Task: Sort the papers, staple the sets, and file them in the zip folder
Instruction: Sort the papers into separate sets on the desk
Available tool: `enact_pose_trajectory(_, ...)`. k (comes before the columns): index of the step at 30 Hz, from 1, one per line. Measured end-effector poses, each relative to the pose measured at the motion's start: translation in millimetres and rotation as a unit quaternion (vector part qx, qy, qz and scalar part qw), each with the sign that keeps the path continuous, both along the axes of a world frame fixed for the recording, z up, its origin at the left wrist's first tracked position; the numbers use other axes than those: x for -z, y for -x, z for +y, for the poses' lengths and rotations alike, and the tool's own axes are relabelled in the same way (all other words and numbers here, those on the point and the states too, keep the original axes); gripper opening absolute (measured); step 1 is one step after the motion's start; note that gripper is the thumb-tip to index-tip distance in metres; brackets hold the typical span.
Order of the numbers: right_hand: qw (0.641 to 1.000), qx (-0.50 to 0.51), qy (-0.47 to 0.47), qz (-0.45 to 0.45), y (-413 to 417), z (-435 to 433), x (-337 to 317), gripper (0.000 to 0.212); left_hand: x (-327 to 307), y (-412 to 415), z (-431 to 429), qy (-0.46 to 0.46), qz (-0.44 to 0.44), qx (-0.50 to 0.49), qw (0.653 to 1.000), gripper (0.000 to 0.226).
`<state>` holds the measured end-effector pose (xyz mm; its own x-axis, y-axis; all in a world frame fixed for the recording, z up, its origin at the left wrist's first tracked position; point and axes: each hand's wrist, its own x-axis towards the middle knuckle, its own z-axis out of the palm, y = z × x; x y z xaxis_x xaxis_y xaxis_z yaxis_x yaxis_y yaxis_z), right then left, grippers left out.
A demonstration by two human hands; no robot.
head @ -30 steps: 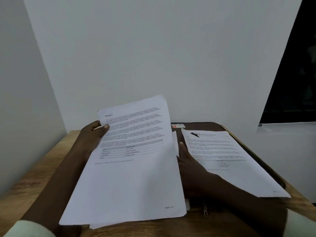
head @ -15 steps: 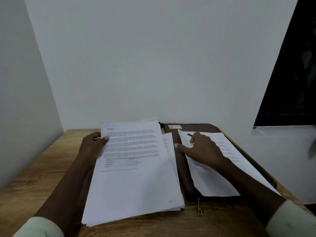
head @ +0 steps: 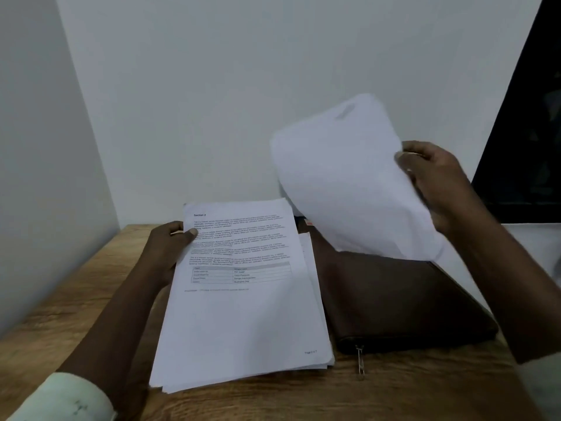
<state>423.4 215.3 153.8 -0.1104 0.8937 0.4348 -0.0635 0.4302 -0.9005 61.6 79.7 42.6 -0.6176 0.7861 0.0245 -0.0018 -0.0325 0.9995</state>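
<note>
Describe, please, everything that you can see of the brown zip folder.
The zip folder is dark brown and looks like leather. It lies flat on the wooden table, at the right side. A metal zipper pull sticks out from its near left corner onto the wood. The paper stack covers its left edge, and the sheet held up by the right hand hides its far part.

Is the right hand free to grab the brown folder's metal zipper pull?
Probably not yet: the right hand grips a white paper sheet, though the small metal zipper pull lies uncovered.
</note>
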Motion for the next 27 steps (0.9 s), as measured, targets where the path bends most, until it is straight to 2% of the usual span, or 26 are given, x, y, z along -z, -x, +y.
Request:
enact_pose_trajectory(1,1.000,0.012,0.028,0.006,-9.7,11.3,-0.8,0.011,-0.8,-0.8,-2.0,0.001,-0.016,0.004,1.000,0.017)
enact_pose_trajectory(4,0.986,0.047,0.124,-0.100,-31.3,46.2,39.5,0.017,-4.6,-2.9,-6.4,-0.001,-0.050,0.012,0.999,0.020)
enact_pose_trajectory(7,0.955,0.066,0.199,-0.211,-48.1,63.4,90.5,0.007,-8.9,-6.3,-9.6,0.001,-0.029,0.011,1.000,0.017)
enact_pose_trajectory(10,0.912,0.112,0.192,-0.345,-58.7,72.8,123.6,0.012,-8.6,-6.5,-6.7,0.005,0.010,-0.001,1.000,0.014)
enact_pose_trajectory(15,0.867,0.179,0.148,-0.440,-61.1,60.7,121.7,0.003,-10.6,-16.4,3.4,-0.005,0.024,0.009,1.000,0.014)
enact_pose_trajectory(18,0.846,0.182,0.149,-0.479,-56.4,54.6,118.8,0.012,-9.8,-28.0,10.0,-0.020,-0.032,0.033,0.999,0.013)
enact_pose_trajectory(22,0.845,0.182,0.144,-0.482,-54.2,50.0,124.0,0.017,-4.4,-39.0,17.1,-0.043,-0.056,0.037,0.997,0.010)
enact_pose_trajectory(25,0.837,0.219,0.110,-0.489,-50.7,45.1,125.7,0.024,-2.1,-44.4,19.2,-0.053,-0.057,0.029,0.997,0.011)
enact_pose_trajectory(27,0.856,0.236,0.060,-0.456,-44.0,34.8,121.0,0.033,-1.3,-46.1,20.9,-0.058,-0.063,0.021,0.996,0.012)
